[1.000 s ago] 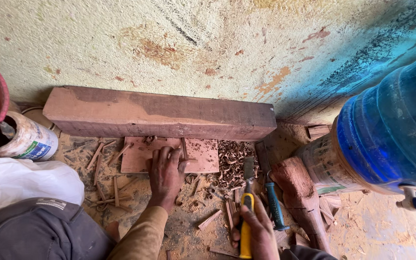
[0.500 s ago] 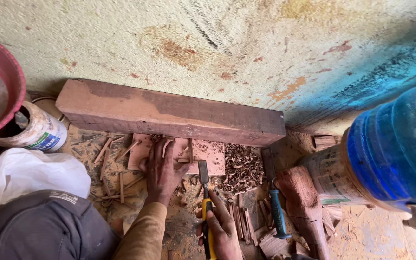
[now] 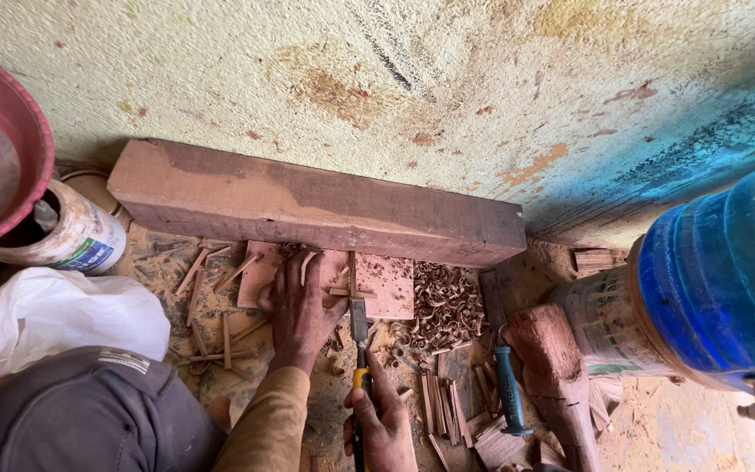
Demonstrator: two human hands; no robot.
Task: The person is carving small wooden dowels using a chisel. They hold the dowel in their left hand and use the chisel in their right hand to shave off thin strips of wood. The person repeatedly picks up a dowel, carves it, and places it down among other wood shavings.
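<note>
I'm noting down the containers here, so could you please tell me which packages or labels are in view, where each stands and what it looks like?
Labelled can: far left by the wall, under a red basin; cylindrical, white with blue-green print.
Labelled bucket: right, beneath a blue water jug; round, pale with a green patch.
White plastic bag: lower left; crumpled, plain.

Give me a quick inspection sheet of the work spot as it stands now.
Surface: dusty ground strewn with wood shavings.
Job's things: flat wooden piece lying against a thick timber beam; chisel, blade tip on the piece.
Clutter: wood offcuts, second chisel with blue handle, wooden mallet.
Hands: left hand pressing the piece flat; right hand gripping the chisel handle.
Cables: nothing seen.
Surroundings: stained wall, blue water jug, paint can, red basin, white bag.
</note>
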